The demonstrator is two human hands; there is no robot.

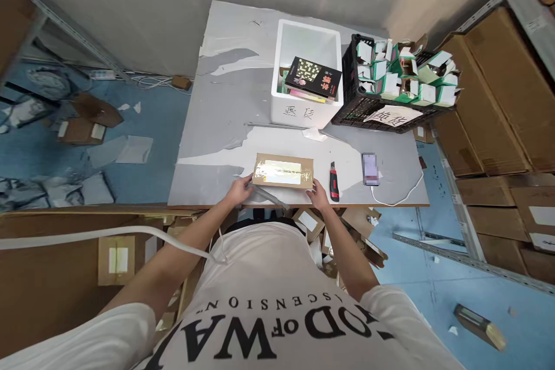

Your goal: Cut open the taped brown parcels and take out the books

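Note:
A small taped cardboard box (283,171) with a white label on top lies near the front edge of the table. My left hand (240,189) grips its left front corner, fingers curled against the side. At the right front corner, my right hand (319,193) holds the box with its fingers on the edge. Between the hands, a grey strip (269,196) sticks out below the box. To the right of the box lies a red and black utility knife (333,182). Farther right is a phone (370,169) with a white cable plugged in.
A white foam bin (303,113) with books in it stands at the back of the table (225,98). Beside it is a black plastic crate (353,98) full of small green and white boxes. Cardboard boxes (489,98) are stacked on the right; more lie below the front edge.

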